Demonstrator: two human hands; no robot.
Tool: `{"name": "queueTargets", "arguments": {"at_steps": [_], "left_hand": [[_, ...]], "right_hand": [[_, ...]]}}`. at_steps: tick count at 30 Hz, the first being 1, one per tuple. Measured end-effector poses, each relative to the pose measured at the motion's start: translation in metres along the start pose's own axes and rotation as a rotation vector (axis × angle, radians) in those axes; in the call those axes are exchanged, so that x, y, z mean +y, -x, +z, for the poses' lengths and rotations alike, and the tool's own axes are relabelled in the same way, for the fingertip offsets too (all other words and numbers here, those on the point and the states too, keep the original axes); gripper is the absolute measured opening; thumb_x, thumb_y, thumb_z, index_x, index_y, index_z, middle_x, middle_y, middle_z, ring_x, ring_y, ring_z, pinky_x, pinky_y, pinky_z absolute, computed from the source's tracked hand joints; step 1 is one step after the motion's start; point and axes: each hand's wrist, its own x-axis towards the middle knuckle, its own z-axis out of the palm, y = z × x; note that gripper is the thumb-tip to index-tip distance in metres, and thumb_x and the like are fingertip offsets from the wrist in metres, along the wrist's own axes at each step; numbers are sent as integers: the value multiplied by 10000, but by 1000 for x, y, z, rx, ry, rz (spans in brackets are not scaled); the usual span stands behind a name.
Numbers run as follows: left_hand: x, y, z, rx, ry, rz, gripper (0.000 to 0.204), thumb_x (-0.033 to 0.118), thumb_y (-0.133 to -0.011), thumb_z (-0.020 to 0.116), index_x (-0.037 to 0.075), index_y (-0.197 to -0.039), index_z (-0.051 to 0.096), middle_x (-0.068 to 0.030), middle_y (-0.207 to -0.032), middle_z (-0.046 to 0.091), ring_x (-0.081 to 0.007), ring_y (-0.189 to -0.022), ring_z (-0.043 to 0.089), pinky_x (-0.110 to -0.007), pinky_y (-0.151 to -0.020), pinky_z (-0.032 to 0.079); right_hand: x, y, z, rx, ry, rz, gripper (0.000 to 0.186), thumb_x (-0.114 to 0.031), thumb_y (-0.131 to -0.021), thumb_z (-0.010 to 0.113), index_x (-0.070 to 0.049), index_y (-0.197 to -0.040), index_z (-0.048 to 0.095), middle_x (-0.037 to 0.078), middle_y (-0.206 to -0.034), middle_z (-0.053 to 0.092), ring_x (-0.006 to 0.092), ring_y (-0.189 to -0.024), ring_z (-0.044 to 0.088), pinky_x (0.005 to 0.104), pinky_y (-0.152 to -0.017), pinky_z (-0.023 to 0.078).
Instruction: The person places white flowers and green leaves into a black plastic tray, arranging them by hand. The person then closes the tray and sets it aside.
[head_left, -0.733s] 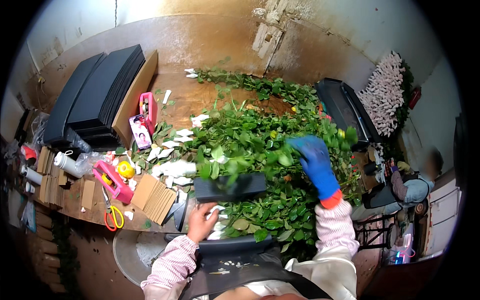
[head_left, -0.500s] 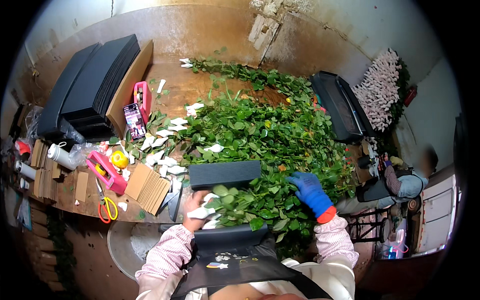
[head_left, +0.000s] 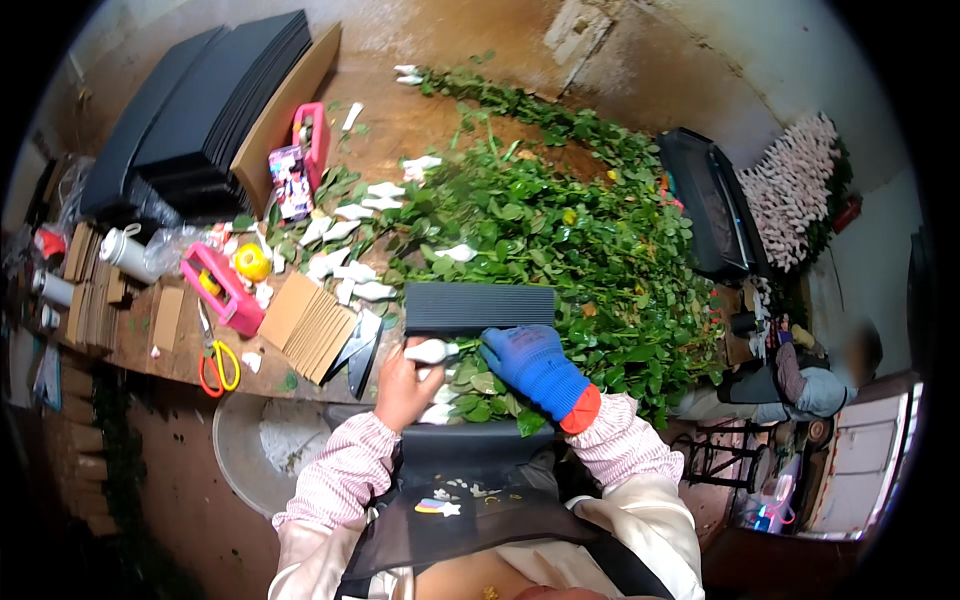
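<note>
Since the earlier frame the right hand [head_left: 535, 365], in its blue glove, has come in from the leaves at the right and now lies just beside the left hand [head_left: 403, 385]; the left hand has stayed at the near edge of the bench [head_left: 150, 345]. The left grip is pressed together, pinching a white wrapped flower bud [head_left: 430, 351]. The gloved fingers curl over the stems [head_left: 470, 385] just right of that bud, but whether the right grip is closed on anything cannot be told.

Just beyond both grips stands a black ribbed sheet [head_left: 480, 307], blocking the way to the big heap of green leafy stems [head_left: 580, 240] behind it. Left of the left grip lies a fan of brown cards [head_left: 305, 325], farther left yellow-handled scissors [head_left: 218, 362] and a pink tool [head_left: 222, 288]. More white buds [head_left: 350, 270] lie scattered beyond these.

The leaves hide the stem ends under the glove, and the bench's left end is blurred towards the rim.
</note>
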Motion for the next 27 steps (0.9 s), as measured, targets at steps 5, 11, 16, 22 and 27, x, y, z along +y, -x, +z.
{"name": "queueTargets", "arguments": {"at_steps": [5,11,16,22,27], "left_hand": [[0,-2,-2,-35,-45,52,272,270,-1003,729,28,-1119,682,-155,-964,723,-376,-903,634,-469,-815,507],[6,-4,-22,17,-240,146,192,185,-1036,667,12,-959,701,-157,-882,694,-370,-873,662,-458,-765,536],[6,8,-39,353,186,-42,168,53,-1039,625,-9,-905,708,-150,-1012,777,-281,-900,757,-399,-786,583],[-40,14,-42,173,309,-286,205,131,-957,764,69,-1016,578,5,-809,553,-87,-720,498,-266,-647,455],[-15,-4,-24,-36,-67,-162,252,219,-973,774,16,-920,635,-113,-810,514,-253,-701,523,-382,-634,433]], "right_hand": [[8,8,29,77,-44,7,271,-399,-1000,656,-147,-945,736,129,-758,730,351,-710,723,495,-643,547],[7,4,32,28,-69,83,281,-409,-1007,653,-149,-963,748,123,-794,738,359,-758,729,493,-677,561],[10,3,34,-22,-71,116,281,-410,-1001,658,-149,-1016,762,136,-838,752,372,-797,735,504,-708,571],[9,3,17,-69,-149,98,405,-452,-959,708,-102,-1154,767,195,-911,770,393,-865,752,520,-771,589],[5,11,28,5,-80,123,378,-473,-949,708,-129,-1096,762,141,-870,769,354,-831,750,496,-750,584]]}}
